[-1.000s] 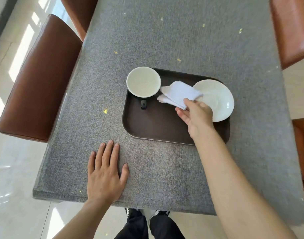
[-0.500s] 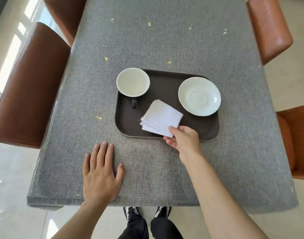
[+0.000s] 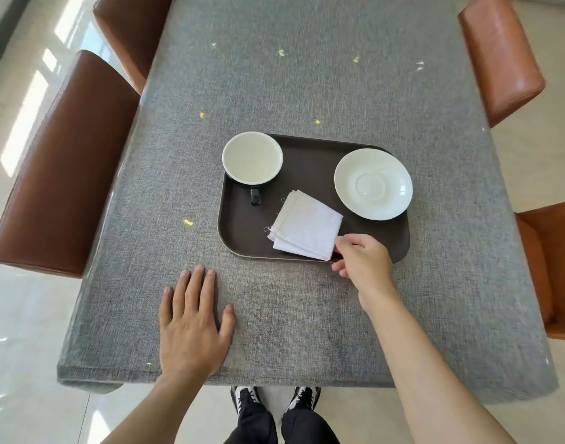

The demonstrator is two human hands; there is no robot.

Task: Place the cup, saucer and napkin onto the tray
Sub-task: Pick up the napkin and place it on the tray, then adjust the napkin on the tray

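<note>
Cup (image 3: 252, 157), saucer (image 3: 373, 183), napkin (image 3: 307, 230) all on tray (image 3: 242, 232); we judge task nearly done. Right hand (image 3: 364, 262) fingers loose at napkin corner, grip unclear; left hand (image 3: 191, 328) flat, open on table (image 3: 307, 75).

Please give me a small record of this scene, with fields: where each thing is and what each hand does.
tray: dark, on the grey table
cup: far-left corner of tray, upright, handle toward the person
saucer: far-right part of tray, nothing on it
napkin: folded, near edge of tray
right hand: at napkin's near-right corner, grip unclear
left hand: flat on table
</note>
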